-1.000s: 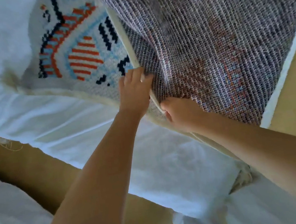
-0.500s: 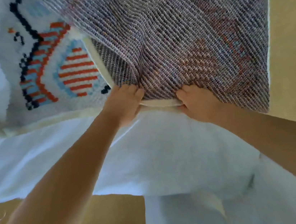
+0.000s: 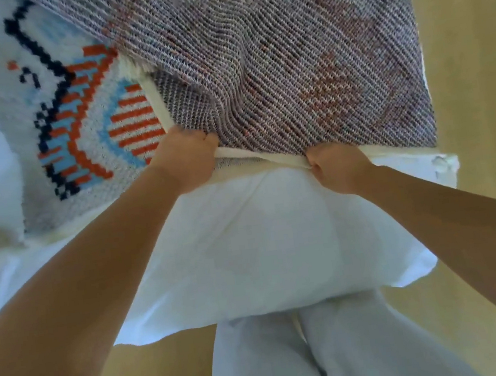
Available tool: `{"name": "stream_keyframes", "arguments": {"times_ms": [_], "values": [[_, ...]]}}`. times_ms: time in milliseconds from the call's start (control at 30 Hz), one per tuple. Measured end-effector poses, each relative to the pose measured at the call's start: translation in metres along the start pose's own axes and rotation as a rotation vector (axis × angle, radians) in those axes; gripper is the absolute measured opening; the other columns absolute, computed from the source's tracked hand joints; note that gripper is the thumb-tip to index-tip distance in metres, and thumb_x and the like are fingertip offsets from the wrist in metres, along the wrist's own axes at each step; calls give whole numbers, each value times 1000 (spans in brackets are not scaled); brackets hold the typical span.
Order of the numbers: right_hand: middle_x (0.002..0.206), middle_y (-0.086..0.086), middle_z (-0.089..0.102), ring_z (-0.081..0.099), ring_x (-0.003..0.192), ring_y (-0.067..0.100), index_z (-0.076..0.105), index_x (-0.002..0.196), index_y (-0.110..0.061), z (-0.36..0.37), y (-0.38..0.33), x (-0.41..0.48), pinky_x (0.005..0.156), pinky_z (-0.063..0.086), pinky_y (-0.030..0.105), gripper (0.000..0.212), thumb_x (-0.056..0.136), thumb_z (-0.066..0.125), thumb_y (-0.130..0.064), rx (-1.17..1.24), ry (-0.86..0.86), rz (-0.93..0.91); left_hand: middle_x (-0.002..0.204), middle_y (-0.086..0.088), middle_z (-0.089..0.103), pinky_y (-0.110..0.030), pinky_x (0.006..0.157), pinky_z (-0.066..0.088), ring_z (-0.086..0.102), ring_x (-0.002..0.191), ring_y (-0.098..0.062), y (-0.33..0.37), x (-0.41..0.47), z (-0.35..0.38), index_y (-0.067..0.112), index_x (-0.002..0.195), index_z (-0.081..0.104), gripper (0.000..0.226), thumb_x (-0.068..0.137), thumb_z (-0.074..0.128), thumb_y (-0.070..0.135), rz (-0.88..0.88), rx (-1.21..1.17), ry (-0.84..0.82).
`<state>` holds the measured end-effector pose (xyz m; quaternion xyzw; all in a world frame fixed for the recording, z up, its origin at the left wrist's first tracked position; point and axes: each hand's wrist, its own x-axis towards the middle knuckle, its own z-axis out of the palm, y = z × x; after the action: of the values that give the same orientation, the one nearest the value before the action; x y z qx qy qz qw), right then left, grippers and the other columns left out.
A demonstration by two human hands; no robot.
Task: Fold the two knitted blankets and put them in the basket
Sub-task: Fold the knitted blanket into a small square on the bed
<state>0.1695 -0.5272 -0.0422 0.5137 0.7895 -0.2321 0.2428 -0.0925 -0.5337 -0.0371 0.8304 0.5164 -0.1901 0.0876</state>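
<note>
From the head camera we look down along two bare forearms that reach up from the lower corners toward the middle of the frame. The knitted blanket [image 3: 270, 58] fills the upper half: a flap with its grey-purple reverse side up lies folded across the upper centre and right, and under it, at the upper left, we see the patterned face [image 3: 87, 130] – white ground with orange stripes, pale blue bands and dark navy stepped lines. A cream border [image 3: 256, 154] runs along the flap's near edge and turns up its left side. Our left hand [image 3: 186, 161], just left of centre, is curled into a fist on the corner where that border turns, fingers tucked under the cloth. Our right hand [image 3: 340, 166], right of centre, is also closed tight, pinching the border between thumb and curled fingers – the strip stretches taut between the two fists. The knit rises in soft ridges above the left hand. The blanket rests on white bedding [image 3: 248, 244], which bulges toward us in the middle of the frame. A tan floor [image 3: 476, 63] shows along the right side and at the bottom, and white clothing [image 3: 356, 350] sits at the bottom centre.
</note>
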Motion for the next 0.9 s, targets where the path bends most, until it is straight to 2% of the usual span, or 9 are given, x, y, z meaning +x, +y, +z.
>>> {"name": "stream_keyframes", "arguments": {"times_ms": [67, 167, 333, 433, 533, 633, 733, 800, 900], "values": [[104, 12, 60, 56, 96, 30, 49, 90, -12, -3, -8, -1, 77, 42, 34, 4, 89, 47, -14, 35, 10, 19, 109, -10, 60, -37, 84, 43, 56, 98, -28, -2, -8, 1, 9, 115, 50, 27, 96, 37, 24, -3, -14, -31], [102, 8, 57, 53, 97, 28, 47, 92, -12, -9, -37, 3, 69, 35, 29, 8, 86, 48, -17, 107, 80, -45, 113, -11, 56, -39, 81, 45, 53, 103, -29, -8, -16, 10, 9, 120, 51, 29, 94, 42, 19, 13, -122, 5], [107, 7, 50, 48, 101, 24, 48, 106, -9, -35, -110, 35, 74, 43, 35, 25, 87, 53, -25, 184, 244, -231, 121, -15, 55, -44, 98, 33, 48, 114, -34, -42, -18, 13, 7, 125, 53, 36, 90, 49, 14, -90, -182, 97], [117, 7, 48, 47, 109, 24, 45, 115, -10, -40, -140, 62, 78, 44, 34, 34, 89, 53, -30, 177, 226, -267, 120, -15, 57, -48, 101, 32, 50, 116, -35, -65, -16, 16, 6, 123, 57, 40, 83, 56, 5, -61, -112, 55], [123, 8, 47, 47, 115, 26, 42, 122, -9, -36, -150, 79, 84, 46, 38, 36, 91, 51, -24, 156, 175, -236, 123, -14, 57, -50, 104, 31, 48, 120, -34, -79, -4, 13, 7, 126, 56, 45, 81, 58, 3, -9, -57, 37], [120, 10, 54, 53, 110, 27, 47, 121, -7, -35, -149, 86, 85, 50, 40, 30, 92, 48, -14, 176, 165, -227, 143, -9, 42, -49, 114, 15, 30, 137, -29, -96, 15, 7, 13, 139, 42, 52, 88, 52, 9, -11, -11, 0], [108, 11, 60, 59, 99, 28, 55, 113, -5, -37, -142, 87, 77, 52, 38, 26, 90, 50, -16, 219, 181, -346, 152, -6, 29, -52, 114, 1, 10, 144, -30, -110, 32, 1, 17, 144, 32, 53, 93, 44, 20, 1, 66, -98], [103, 11, 61, 61, 94, 27, 57, 112, -4, -41, -138, 87, 71, 48, 34, 28, 91, 50, -20, 200, 174, -404, 148, -7, 37, -54, 114, 3, 15, 143, -31, -118, 36, 0, 17, 141, 39, 50, 91, 44, 23, 6, 75, -103], [95, 11, 63, 63, 87, 28, 61, 107, -5, -43, -136, 86, 65, 50, 34, 25, 89, 53, -21, 165, 182, -423, 116, -12, 66, -56, 111, 20, 50, 123, -35, -121, 32, 2, 8, 114, 65, 40, 83, 41, 16, 70, 63, 80]]}}
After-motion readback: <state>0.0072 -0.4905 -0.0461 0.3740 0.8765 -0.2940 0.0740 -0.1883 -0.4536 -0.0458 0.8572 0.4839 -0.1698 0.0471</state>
